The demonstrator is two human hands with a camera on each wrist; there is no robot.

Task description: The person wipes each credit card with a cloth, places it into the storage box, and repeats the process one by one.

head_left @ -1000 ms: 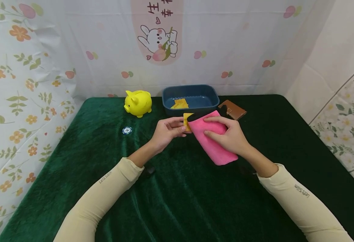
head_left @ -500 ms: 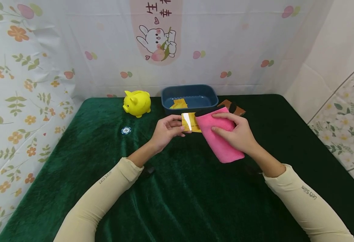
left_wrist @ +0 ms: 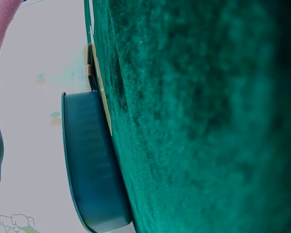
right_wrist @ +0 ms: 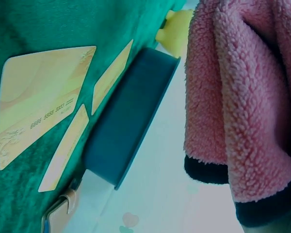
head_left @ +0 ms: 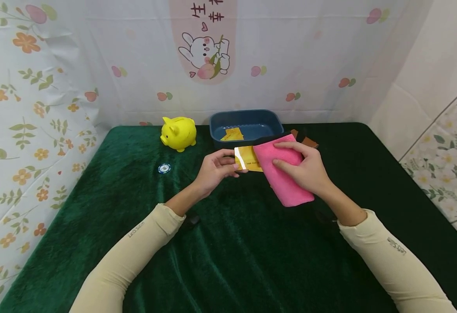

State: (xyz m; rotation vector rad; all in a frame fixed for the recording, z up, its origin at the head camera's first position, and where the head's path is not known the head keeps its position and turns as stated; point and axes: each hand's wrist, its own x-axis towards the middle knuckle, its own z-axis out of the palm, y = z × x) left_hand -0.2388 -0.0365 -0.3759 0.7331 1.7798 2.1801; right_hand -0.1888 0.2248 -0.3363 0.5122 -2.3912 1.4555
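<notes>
My left hand [head_left: 213,170] pinches a shiny yellow bank card [head_left: 246,158] by its left end, above the table. A folded pink fleece cloth with black edging [head_left: 281,167] is gripped in my right hand [head_left: 304,168]. The cloth covers the card's right part in the head view. In the right wrist view the pink cloth [right_wrist: 252,97] hangs at the right, and several yellow cards [right_wrist: 43,104] lie on the green tablecloth before the blue bin [right_wrist: 131,111]. Only a pink strip of cloth [left_wrist: 1,22] shows in the left wrist view.
Behind my hands stands the blue bin [head_left: 267,130] with yellow cards [head_left: 233,134] inside. A brown wallet [head_left: 310,142] lies to its right, partly hidden. A yellow piggy bank [head_left: 179,133] and a poker chip [head_left: 164,168] are at the left. A small dark object [head_left: 192,221] lies near my left wrist.
The pink cloth has slid right along the card, baring more of its face, then stayed nearly in place over the last half second. My left hand has kept its hold.
</notes>
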